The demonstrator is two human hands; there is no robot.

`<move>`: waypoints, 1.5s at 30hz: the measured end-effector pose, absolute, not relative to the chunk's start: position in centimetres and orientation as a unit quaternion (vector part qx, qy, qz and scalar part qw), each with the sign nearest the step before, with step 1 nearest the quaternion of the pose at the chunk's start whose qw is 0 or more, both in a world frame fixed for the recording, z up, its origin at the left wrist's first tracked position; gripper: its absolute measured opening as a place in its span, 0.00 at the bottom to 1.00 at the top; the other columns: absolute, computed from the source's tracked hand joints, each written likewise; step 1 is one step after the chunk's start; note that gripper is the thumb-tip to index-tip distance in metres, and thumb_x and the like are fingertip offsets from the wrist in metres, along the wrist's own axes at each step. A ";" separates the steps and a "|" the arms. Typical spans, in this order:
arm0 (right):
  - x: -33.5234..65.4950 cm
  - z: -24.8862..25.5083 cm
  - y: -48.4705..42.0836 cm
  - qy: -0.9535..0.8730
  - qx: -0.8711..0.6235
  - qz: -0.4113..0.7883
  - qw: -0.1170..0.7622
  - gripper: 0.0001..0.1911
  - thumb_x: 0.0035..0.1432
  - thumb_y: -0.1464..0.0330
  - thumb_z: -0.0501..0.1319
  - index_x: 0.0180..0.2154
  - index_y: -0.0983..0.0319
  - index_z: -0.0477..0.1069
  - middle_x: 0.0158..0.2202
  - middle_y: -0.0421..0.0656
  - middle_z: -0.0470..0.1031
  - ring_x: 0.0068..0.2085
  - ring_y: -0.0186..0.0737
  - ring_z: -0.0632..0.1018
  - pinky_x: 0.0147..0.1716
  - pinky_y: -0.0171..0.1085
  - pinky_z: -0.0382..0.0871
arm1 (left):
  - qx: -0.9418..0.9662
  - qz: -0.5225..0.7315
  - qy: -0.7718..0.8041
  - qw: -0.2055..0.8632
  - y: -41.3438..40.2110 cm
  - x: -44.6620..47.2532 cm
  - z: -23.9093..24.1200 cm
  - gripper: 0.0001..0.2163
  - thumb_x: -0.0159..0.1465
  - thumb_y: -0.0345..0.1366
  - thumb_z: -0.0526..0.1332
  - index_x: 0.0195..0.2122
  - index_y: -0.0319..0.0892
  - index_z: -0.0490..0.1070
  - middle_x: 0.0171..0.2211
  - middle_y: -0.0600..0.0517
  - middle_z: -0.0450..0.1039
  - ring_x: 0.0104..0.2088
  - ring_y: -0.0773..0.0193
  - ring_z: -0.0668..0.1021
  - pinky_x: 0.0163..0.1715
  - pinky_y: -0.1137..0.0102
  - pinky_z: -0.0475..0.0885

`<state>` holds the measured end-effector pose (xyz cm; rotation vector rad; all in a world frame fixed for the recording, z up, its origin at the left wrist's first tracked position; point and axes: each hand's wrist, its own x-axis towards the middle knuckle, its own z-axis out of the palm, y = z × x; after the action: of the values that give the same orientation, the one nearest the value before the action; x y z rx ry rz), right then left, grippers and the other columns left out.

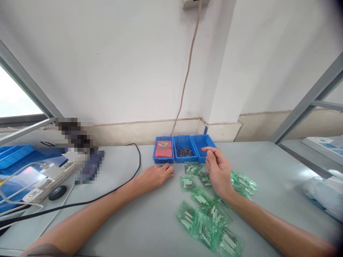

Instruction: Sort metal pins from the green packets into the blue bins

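Observation:
My left hand (159, 175) rests palm down on the grey table, its fingers lying just in front of the left blue bin (163, 160). My right hand (218, 172) is raised over the front edge of the right blue bin (203, 142). Its fingers are curled in with the thumb against them and the index finger reaches left; whatever they hold, if anything, is hidden. Dark metal screws (184, 151) lie in the middle blue bin (183, 138). Under and around my right wrist are several green plastic bags (202, 200) containing screws and white plugs.
A pinkish-red sheet (163, 151) with small pale pieces lies in the left bin. To the left are a black cable (118, 189), a power strip (48, 184) and a black mouse (57, 192). A clear plastic bag (325, 194) stands at the right. A wall closes off the back.

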<state>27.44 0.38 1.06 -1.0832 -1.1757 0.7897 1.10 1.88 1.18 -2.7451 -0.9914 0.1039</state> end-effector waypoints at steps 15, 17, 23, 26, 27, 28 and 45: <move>28.2 2.2 0.4 -0.379 -0.422 0.507 0.649 0.21 0.63 0.48 0.70 0.43 0.58 0.77 0.24 0.29 0.49 0.20 0.26 0.49 0.15 0.28 0.46 | -0.936 -0.018 -0.302 0.181 2.5 1.0 -0.1 0.12 0.82 0.40 0.47 0.44 0.42 0.65 0.38 0.49 0.74 0.33 0.58 0.79 0.30 0.67 0.69; 28.2 2.5 0.2 -0.364 -0.414 0.530 0.644 0.21 0.61 0.49 0.72 0.43 0.59 0.77 0.24 0.28 0.48 0.20 0.26 0.49 0.15 0.28 0.46 | -0.936 -0.016 -0.299 0.185 2.5 1.0 -0.1 0.12 0.82 0.40 0.47 0.45 0.42 0.65 0.37 0.49 0.74 0.32 0.59 0.79 0.28 0.68 0.68; 28.4 3.1 0.1 -0.349 -0.391 0.586 0.619 0.22 0.59 0.50 0.74 0.41 0.60 0.77 0.23 0.28 0.47 0.20 0.25 0.47 0.14 0.28 0.44 | -0.937 -0.028 -0.292 0.190 2.6 0.8 -0.6 0.11 0.82 0.40 0.47 0.46 0.42 0.65 0.37 0.50 0.73 0.30 0.59 0.80 0.25 0.69 0.66; 28.7 3.1 0.4 -0.355 -0.385 0.597 0.608 0.22 0.58 0.51 0.75 0.41 0.60 0.76 0.22 0.27 0.46 0.20 0.25 0.45 0.14 0.28 0.43 | -0.938 -0.029 -0.294 0.185 2.6 0.8 -0.6 0.11 0.82 0.40 0.47 0.46 0.42 0.64 0.37 0.50 0.74 0.30 0.60 0.80 0.24 0.70 0.65; 28.8 3.1 0.5 -0.357 -0.383 0.601 0.604 0.21 0.59 0.51 0.75 0.40 0.60 0.76 0.22 0.27 0.46 0.20 0.26 0.45 0.14 0.28 0.42 | -0.938 -0.030 -0.293 0.182 2.6 0.8 -0.6 0.11 0.82 0.40 0.47 0.46 0.42 0.64 0.37 0.50 0.74 0.30 0.60 0.80 0.25 0.70 0.65; 28.8 3.1 0.5 -0.360 -0.381 0.603 0.601 0.21 0.59 0.51 0.74 0.41 0.60 0.75 0.22 0.27 0.46 0.20 0.26 0.45 0.14 0.28 0.42 | -0.939 -0.031 -0.292 0.180 2.6 0.8 -0.5 0.12 0.82 0.41 0.47 0.46 0.42 0.64 0.37 0.50 0.74 0.30 0.60 0.80 0.25 0.70 0.65; 30.2 2.3 -0.6 -0.775 -0.473 0.241 0.344 0.15 0.80 0.61 0.48 0.51 0.54 0.73 0.39 0.40 0.85 0.42 0.43 0.83 0.45 0.41 0.72 | -0.940 -0.066 -0.286 0.176 2.7 0.7 -0.6 0.13 0.82 0.41 0.47 0.44 0.42 0.65 0.36 0.51 0.73 0.32 0.60 0.80 0.25 0.69 0.65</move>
<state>30.18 -0.62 2.28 -1.2278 -2.0129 0.6251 0.71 2.67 -0.58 -2.6611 -0.8086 -0.1863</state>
